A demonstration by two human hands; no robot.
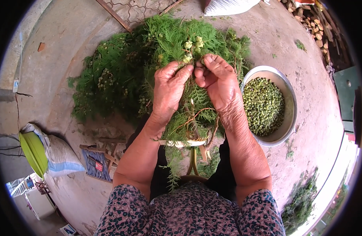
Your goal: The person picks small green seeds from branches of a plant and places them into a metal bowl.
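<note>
A leafy green conifer branch (190, 110) lies before me across a round pale-rimmed support (177, 144) between my knees. My left hand (169, 88) is closed, thumb and forefinger pinching a thin sprig of it. Just above those fingertips sit several pale green knobbly cones (188, 45). My right hand (218, 84) is close beside it, thumb and forefinger pinched together. A bit of green shows at its fingertips, apparently a small cone mostly hidden by the fingers. To the right stands a metal basin (293, 104) holding a heap of small green cones (263, 106).
A large pile of cut conifer branches (110, 78) lies beyond and left. At left are a small folding stool (96, 163), a sack (62, 151) and a lime-green basin (33, 153). Stacked firewood (318, 29) stands far right; a white sack (232, 7) lies at the top.
</note>
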